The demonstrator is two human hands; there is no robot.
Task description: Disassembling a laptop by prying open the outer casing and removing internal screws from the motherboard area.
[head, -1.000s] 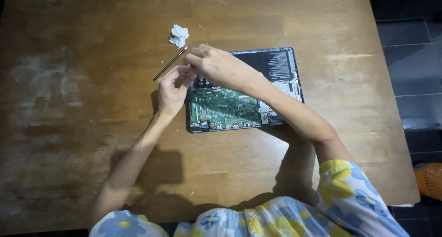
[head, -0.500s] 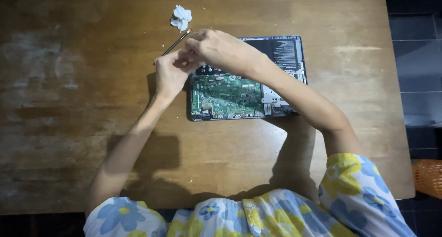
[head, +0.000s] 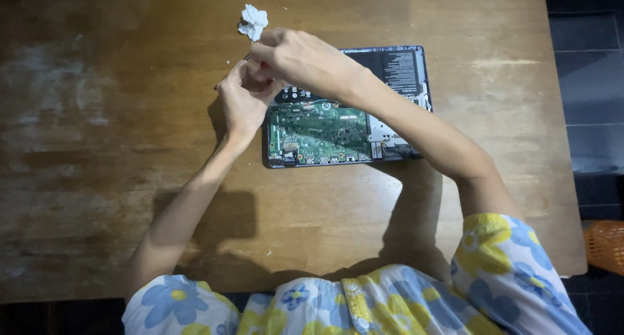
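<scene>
An opened laptop base [head: 396, 62] lies on the wooden table [head: 117, 114], its green circuit board [head: 318, 133] exposed. My left hand [head: 242, 104] and my right hand [head: 296, 58] meet just off the laptop's upper left corner. Both are pinched on a thin dark rod-like tool [head: 219, 86]. Only its lower tip shows past my left hand; the rest is hidden by my fingers. A crumpled white tissue [head: 253, 21] lies on the table just above my hands, apart from them.
The table's right edge [head: 564, 179] borders a dark tiled floor [head: 591, 81]. An orange basket-like object [head: 606, 244] sits on the floor at the lower right. My flowered sleeves [head: 507, 270] cover the table's near edge.
My hands have closed together around the thin tool, so much less of it shows. The view has shifted slightly; the laptop and the tissue stay where they were on the table.
</scene>
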